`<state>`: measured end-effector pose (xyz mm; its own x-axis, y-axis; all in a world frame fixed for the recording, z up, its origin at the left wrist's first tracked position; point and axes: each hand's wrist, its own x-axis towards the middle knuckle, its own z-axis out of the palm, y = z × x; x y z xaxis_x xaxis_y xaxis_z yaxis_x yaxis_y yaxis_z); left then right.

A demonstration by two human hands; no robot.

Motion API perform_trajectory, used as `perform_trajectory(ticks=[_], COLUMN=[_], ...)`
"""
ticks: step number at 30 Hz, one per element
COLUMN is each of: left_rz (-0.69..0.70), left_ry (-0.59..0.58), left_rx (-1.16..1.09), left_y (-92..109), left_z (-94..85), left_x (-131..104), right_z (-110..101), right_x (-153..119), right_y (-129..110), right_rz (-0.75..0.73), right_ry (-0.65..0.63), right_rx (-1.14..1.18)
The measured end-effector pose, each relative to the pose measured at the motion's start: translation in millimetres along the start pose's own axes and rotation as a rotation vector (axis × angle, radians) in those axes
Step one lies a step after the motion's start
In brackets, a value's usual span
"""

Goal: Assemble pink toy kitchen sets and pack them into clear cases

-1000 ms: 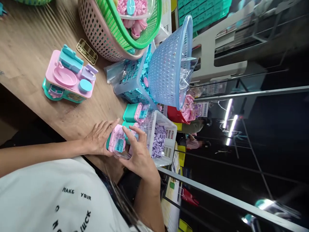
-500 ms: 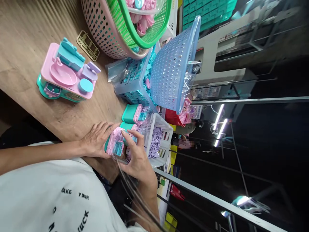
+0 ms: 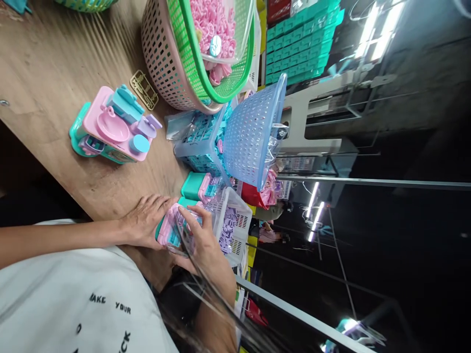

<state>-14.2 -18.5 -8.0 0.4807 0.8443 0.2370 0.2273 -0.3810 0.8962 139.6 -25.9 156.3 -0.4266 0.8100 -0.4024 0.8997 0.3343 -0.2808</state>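
The view is turned sideways. My left hand (image 3: 145, 223) is wrapped round one side of a small toy unit (image 3: 169, 226), teal at its base with a pink top and a light-blue piece. Curled over its other side is my right hand (image 3: 206, 245), fingertips on the pink part and thumb below. The right fingers hide much of the unit's face, and dark blurred strands cross it. Beside the hands stand two similar units, one teal and pink (image 3: 195, 185) in full sight, the other teal (image 3: 187, 202) and partly covered.
A toy kitchen with pink sink (image 3: 114, 128) and a gold-coloured sprue (image 3: 144, 90) are on the wooden table (image 3: 44, 73). Further along are a green basket (image 3: 189, 44), a blue perforated basket (image 3: 252, 137) and a white bin (image 3: 245, 215) of purple pieces. Another person is in the background.
The camera view has shifted, moving most table items downward in the picture. Both hands stay on the same toy unit, and the right fingers now cover more of its light-blue piece.
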Motion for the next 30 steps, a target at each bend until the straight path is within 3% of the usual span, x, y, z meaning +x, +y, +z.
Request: perform_trajectory(ticks=[13, 22, 30], left_rz=[0.024, 0.030, 0.012], left_ry=[0.040, 0.050, 0.036], left_rx=[-0.001, 0.005, 0.003], left_y=[-1.7, -2.6, -1.0], left_z=[1.3, 1.9, 1.0], left_x=[0.1, 1.7, 0.1], right_z=[9.4, 1.3, -18.1], right_x=[-0.8, 2.2, 17.1], right_y=[12.8, 12.1, -6.4], right_rz=[-0.085, -0.034, -0.056], right_ry=[0.123, 0.009, -0.106], right_rx=[0.015, -0.007, -0.079])
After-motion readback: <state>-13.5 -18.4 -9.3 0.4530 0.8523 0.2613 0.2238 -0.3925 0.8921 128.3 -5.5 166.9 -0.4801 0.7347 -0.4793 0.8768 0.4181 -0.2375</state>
